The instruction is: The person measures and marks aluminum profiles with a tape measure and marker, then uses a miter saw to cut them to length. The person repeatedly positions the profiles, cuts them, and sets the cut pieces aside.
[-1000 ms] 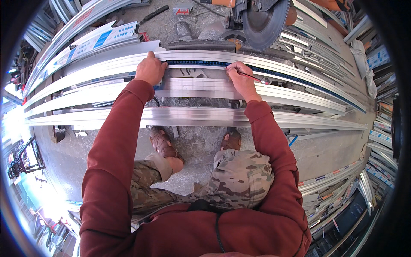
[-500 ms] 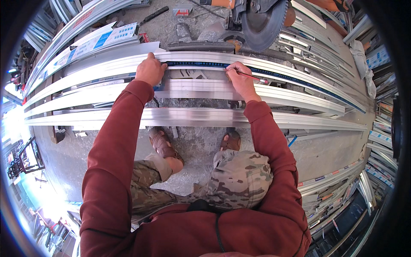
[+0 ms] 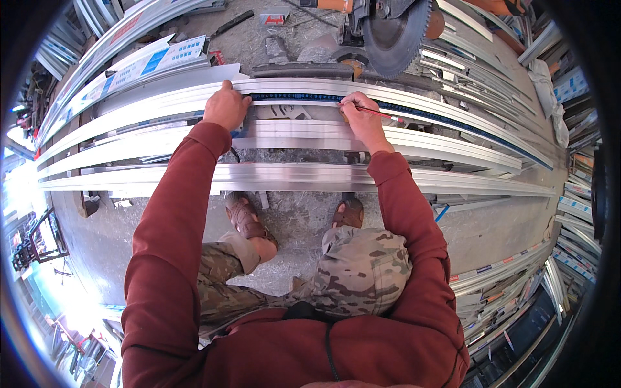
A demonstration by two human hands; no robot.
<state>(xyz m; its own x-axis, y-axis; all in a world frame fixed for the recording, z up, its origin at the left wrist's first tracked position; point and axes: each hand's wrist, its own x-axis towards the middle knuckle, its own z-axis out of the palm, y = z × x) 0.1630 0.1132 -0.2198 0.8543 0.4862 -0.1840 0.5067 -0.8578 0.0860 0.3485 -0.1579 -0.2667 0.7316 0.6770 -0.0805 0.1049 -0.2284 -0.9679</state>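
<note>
A dark blue tape measure blade [image 3: 294, 97] lies along the farthest of several long silver aluminium profiles [image 3: 291, 85]. Its left end disappears under my left hand [image 3: 226, 107], whose fingers are closed there over the profile's edge, thumb by the blade. The tape's case is hidden; a bit of blue shows below that hand. Farther right, my right hand [image 3: 363, 116] pinches a red pencil [image 3: 381, 114], its point down at the blade and its back end sticking out to the right. Two nearer profiles [image 3: 291, 134] run crosswise between my forearms and the tape.
Beyond the profiles stands a circular saw blade [image 3: 396, 39] on a cutting machine. Wrapped profiles [image 3: 155, 61] are stacked at the far left, more stock [image 3: 498, 291] at the right. A red-and-white box [image 3: 275, 18] and a dark-handled tool [image 3: 234, 21] lie on the floor.
The pencil in my right hand has tilted slightly at the blade. My left hand and the profiles look the same.
</note>
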